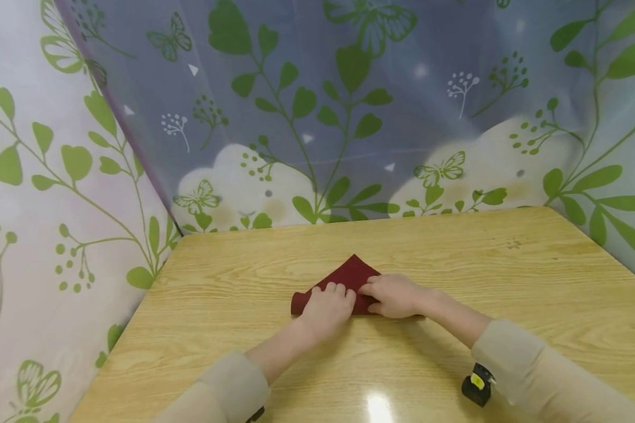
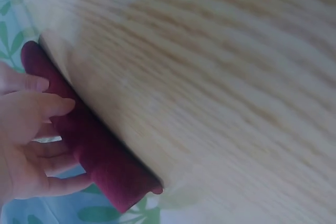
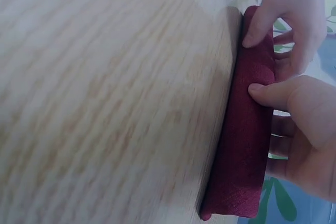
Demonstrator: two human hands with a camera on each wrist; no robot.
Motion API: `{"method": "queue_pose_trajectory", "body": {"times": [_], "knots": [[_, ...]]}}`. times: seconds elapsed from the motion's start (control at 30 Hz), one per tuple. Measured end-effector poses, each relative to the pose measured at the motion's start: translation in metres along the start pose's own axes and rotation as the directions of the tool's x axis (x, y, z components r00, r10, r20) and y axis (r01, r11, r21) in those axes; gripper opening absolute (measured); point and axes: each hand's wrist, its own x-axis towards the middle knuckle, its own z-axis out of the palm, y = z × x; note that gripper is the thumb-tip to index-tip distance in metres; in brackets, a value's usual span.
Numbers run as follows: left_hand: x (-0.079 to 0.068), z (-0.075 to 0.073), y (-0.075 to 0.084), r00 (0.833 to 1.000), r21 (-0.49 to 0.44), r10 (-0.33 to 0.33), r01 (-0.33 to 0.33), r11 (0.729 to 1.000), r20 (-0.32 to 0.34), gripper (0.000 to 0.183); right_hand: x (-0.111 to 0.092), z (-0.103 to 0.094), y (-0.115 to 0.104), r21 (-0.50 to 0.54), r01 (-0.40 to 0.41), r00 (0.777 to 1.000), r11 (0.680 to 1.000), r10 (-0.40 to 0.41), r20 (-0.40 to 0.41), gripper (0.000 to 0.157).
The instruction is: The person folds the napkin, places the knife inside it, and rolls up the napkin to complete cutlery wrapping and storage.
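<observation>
A dark red cloth (image 1: 352, 271) lies on the wooden table, its near part rolled into a thick tube and a flat pointed corner reaching away from me. My left hand (image 1: 328, 308) grips the roll left of its middle, fingers over the top. Close beside it, my right hand (image 1: 394, 295) holds the right part of the roll. In the right wrist view, the thumb of the right hand (image 3: 307, 124) presses the near side of the rolled cloth (image 3: 244, 145) while its fingers reach round behind. The left wrist view shows the left hand (image 2: 31, 140) in a similar hold.
The wood-grain table (image 1: 217, 352) spreads around the cloth. Behind it and at the sides hang sheets (image 1: 296, 117) printed with green leaves and butterflies. A small black device (image 1: 476, 385) sits under the right sleeve cuff.
</observation>
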Motion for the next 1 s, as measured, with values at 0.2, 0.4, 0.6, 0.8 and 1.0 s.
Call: {"method": "queue_pose_trajectory", "body": {"times": [0.2, 0.4, 0.6, 0.8, 1.0], "knots": [[0.000, 0.001, 0.006, 1.000, 0.079, 0.008, -0.008, 0.997, -0.006, 0.016, 0.001, -0.002, 0.002, 0.123, -0.055, 0.998, 0.991, 0.049, 0.048, 0.026], [0.000, 0.002, 0.004, 1.000, 0.048, 0.010, -0.010, 0.999, 0.006, 0.019, 0.001, -0.005, 0.003, 0.192, -0.087, 0.994, 0.978, 0.073, 0.078, 0.025], [0.002, 0.005, 0.002, 1.000, 0.016, 0.005, -0.005, 1.000, -0.009, 0.018, 0.001, -0.001, 0.005, 0.179, -0.070, 0.997, 0.981, 0.062, 0.045, 0.022], [0.006, 0.006, -0.002, 1.000, -0.056, 0.007, -0.006, 0.998, 0.019, 0.018, -0.003, 0.004, 0.003, 0.076, -0.024, 0.999, 0.997, 0.026, -0.026, 0.023], [0.011, 0.006, -0.005, 0.999, -0.130, 0.008, -0.001, 0.992, 0.054, 0.018, -0.007, 0.007, -0.001, -0.100, 0.039, 0.984, 0.994, -0.055, -0.171, 0.026]]}}
